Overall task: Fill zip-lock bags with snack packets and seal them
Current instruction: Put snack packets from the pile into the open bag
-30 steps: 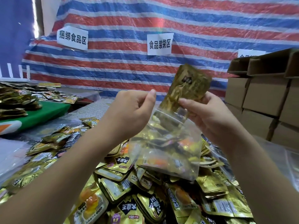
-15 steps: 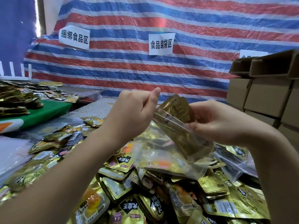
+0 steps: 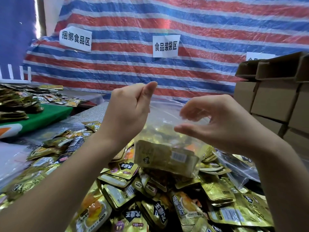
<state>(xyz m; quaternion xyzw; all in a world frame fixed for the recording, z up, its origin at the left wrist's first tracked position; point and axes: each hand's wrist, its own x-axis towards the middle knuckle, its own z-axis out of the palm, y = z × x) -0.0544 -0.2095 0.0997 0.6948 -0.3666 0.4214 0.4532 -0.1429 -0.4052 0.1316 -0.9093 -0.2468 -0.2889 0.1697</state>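
Note:
A clear zip-lock bag (image 3: 167, 118) hangs above the pile, holding several gold snack packets; one packet (image 3: 163, 156) lies flat against its lower front. My left hand (image 3: 128, 111) is raised and pinches the bag's top left corner between thumb and curled fingers. At the bag's top right edge, my right hand (image 3: 217, 121) has its fingers and thumb spread apart and holds nothing; it is blurred by motion. Below both hands lies a heap of loose gold snack packets (image 3: 150, 198).
Stacked cardboard boxes (image 3: 275, 101) stand at the right. Empty clear bags (image 3: 237, 168) lie on the heap's right side. To the left, more packets (image 3: 15, 104) lie on a green surface (image 3: 41, 116). A striped tarp (image 3: 167, 22) with paper signs hangs behind.
My right hand pushed the gold packet down into the bag and let it go. The packet now lies low inside, and the bag has been lifted higher.

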